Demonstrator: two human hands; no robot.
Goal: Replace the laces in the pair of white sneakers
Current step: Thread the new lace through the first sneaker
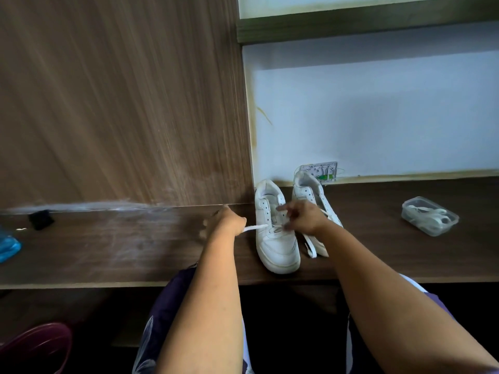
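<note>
Two white sneakers with smooth leather-like uppers stand side by side on a dark wood-grain table point(391, 247), toes toward its front edge, heels near the pale back wall. The left hand point(226, 221) is closed around a flat white lace point(255, 228), drawn taut sideways from the near sneaker point(275, 238). The right hand point(302, 215) hovers over that shoe's eyelets with fingers curled; the blur makes it impossible to say whether it pinches the lace. The far sneaker point(310, 190) trails a loose flat lace toward the front edge. Toward the table's right end sits a clear rectangular plastic container point(429, 215) with rounded corners, holding coiled white laces.
</note>
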